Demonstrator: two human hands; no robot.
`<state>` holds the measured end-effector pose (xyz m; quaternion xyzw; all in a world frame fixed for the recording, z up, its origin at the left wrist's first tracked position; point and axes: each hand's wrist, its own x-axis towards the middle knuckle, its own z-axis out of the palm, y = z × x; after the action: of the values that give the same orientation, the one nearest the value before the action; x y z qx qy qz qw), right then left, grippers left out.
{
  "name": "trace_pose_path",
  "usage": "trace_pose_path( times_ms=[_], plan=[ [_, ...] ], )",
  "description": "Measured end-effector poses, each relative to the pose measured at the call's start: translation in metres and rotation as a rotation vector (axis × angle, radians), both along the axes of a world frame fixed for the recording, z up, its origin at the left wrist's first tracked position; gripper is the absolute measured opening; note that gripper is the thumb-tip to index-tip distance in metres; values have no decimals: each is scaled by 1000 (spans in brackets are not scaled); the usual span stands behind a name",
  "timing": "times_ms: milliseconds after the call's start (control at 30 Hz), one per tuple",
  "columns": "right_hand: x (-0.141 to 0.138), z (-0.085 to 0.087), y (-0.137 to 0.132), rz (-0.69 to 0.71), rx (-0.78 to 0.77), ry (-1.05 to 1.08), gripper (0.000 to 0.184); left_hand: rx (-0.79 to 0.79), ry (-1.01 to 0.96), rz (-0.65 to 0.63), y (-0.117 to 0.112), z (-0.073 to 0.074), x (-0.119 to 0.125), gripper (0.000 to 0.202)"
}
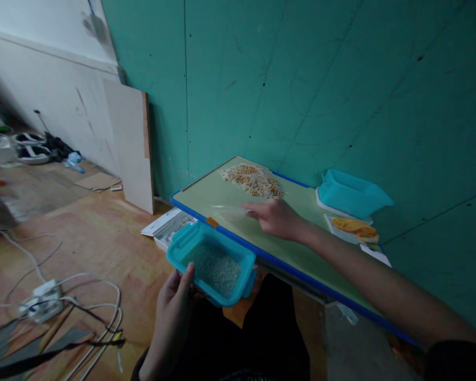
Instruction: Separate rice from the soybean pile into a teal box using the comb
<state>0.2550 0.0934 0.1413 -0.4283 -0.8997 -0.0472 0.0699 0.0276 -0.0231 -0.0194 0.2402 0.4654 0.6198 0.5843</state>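
Note:
My left hand (174, 301) grips the near left rim of a teal plastic container (244, 259), thumb over the edge. Inside lies a layer of small pale grains (216, 270), perhaps rice. The container is just off the front edge of the tabletop (198, 198), slightly below it. Over the table, my right hand (275, 217) is closed round a thin, see-through flat piece (226, 208), its kind unclear. A few pale grains seem to lie under this piece. Farther back on the table, a heap of yellow beans and pale grains (256, 180) is spread out.
A second teal container (353, 193) stands at the table's back right, beside a folded yellow cloth (355, 227). The green wall (301, 79) rises behind. An open white box (168, 227) is below the table's left edge. Cables and a power strip (43, 301) lie on the floor.

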Motion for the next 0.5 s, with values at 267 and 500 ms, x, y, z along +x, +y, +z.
trace_pose_path(
  times_ms=[267, 500],
  plan=[
    [120, 41, 7, -507, 44, 90, 22, -72, 26, -21, -2, 9, 8, 52],
    [163, 25, 20, -597, -68, 36, 19, -76, -11, -30, -5, 11, 15, 56]
  ],
)
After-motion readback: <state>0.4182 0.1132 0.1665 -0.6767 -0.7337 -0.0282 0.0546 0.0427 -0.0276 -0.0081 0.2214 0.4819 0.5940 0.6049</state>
